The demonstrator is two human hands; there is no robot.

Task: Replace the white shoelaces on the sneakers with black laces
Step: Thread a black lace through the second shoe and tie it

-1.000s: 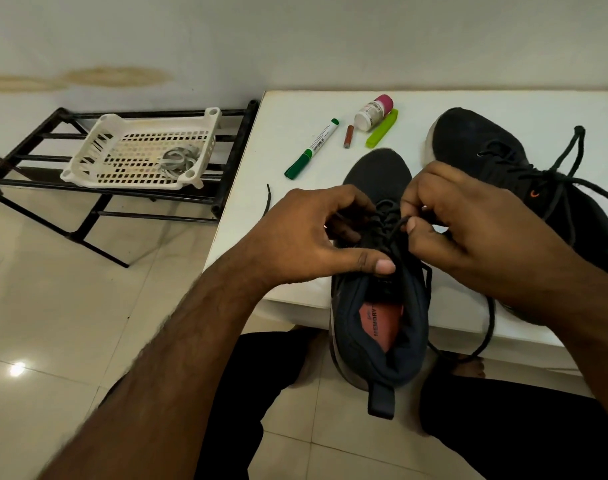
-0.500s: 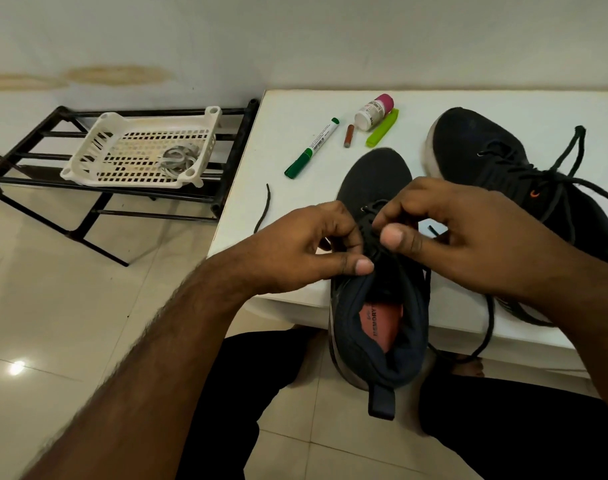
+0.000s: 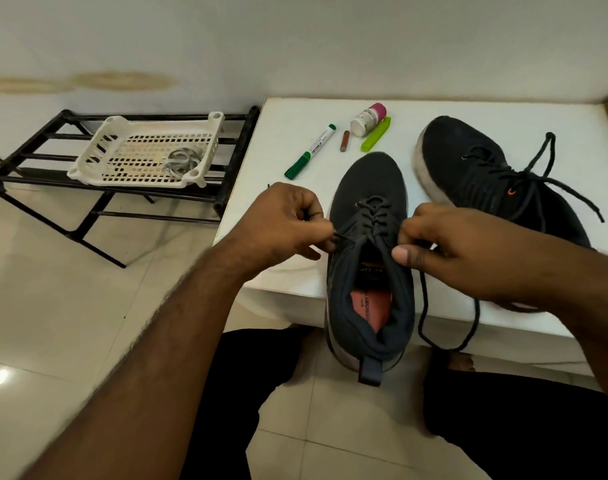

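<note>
Left hand (image 3: 281, 223) pinching one end of the black lace (image 3: 375, 216), right hand (image 3: 468, 247) curled round the other, both drawn outward across the top eyelets of the near sneaker (image 3: 368, 258), whose heel hangs over the table (image 3: 503, 112) edge. Best to pull evenly now, so both ends match and the crossings sit flat. The far sneaker (image 3: 482, 174) beside it is already laced in black. A loose loop dangles below my right wrist; I'd keep it from snagging.
</note>
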